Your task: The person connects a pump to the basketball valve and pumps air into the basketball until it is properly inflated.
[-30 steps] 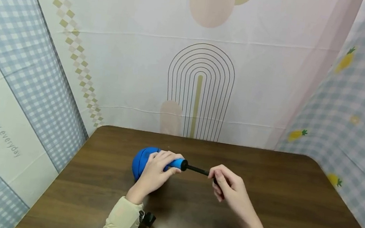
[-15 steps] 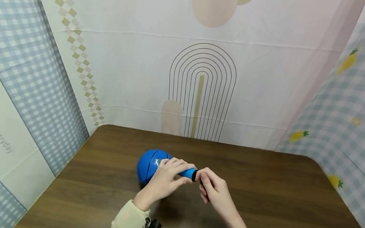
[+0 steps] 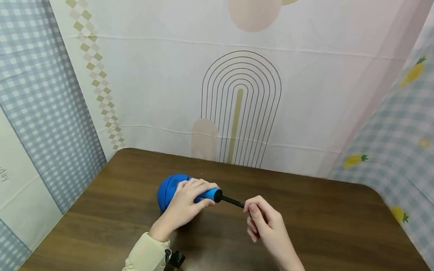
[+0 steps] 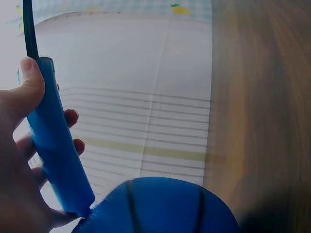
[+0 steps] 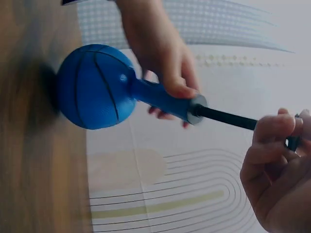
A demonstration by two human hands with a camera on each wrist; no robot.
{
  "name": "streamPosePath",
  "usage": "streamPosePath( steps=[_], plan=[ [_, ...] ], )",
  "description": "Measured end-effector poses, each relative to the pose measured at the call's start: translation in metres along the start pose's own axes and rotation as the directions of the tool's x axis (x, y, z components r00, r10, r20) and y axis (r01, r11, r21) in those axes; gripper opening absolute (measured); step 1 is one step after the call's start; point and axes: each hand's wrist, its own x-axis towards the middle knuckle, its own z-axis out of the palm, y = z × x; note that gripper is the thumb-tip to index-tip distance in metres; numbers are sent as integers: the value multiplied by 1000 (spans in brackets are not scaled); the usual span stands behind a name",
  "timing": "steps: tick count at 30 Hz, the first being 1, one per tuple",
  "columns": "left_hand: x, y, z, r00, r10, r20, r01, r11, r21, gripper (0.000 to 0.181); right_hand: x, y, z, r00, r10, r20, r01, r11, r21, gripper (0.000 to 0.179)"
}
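Observation:
A blue ball with dark seam lines, like a small basketball, rests on the table. My left hand grips the blue barrel of a hand pump, thumb along one side and fingers round the other. The barrel's inner end meets the ball, and the ball looks dented beside it in the head view. Out of the barrel's black cap a dark rod sticks out to the right. My right hand grips the handle at the rod's outer end; curled fingers hide most of that handle.
The brown wooden table spreads under both arms, with its far edge against a printed white cloth. Checked cloths hang on the left and right sides. Each wrist carries a small black camera.
Half a second ago the rod was pushed in and my hands were close together. Now my right hand has pulled it back out rightward, and my left hand and the ball have shifted left.

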Motion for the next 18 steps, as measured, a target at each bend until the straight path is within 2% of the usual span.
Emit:
streamPosePath(
  steps=[5,8,13,18],
  plan=[
    [0,15,12,996,58,71,-56,998,-22,37,2,14,13,1000,21,9,-20,997,-72,17],
    [0,20,16,993,52,105,-51,999,-18,36,3,20,14,998,56,9,-54,992,-117,17],
    [0,16,15,995,30,100,-30,1000,-8,35,2,19,6,996,86,20,-82,982,-172,16],
    [1,3,11,998,-6,57,7,1000,-16,35,-1,0,-8,993,118,-17,-119,984,-130,22]
  ],
)
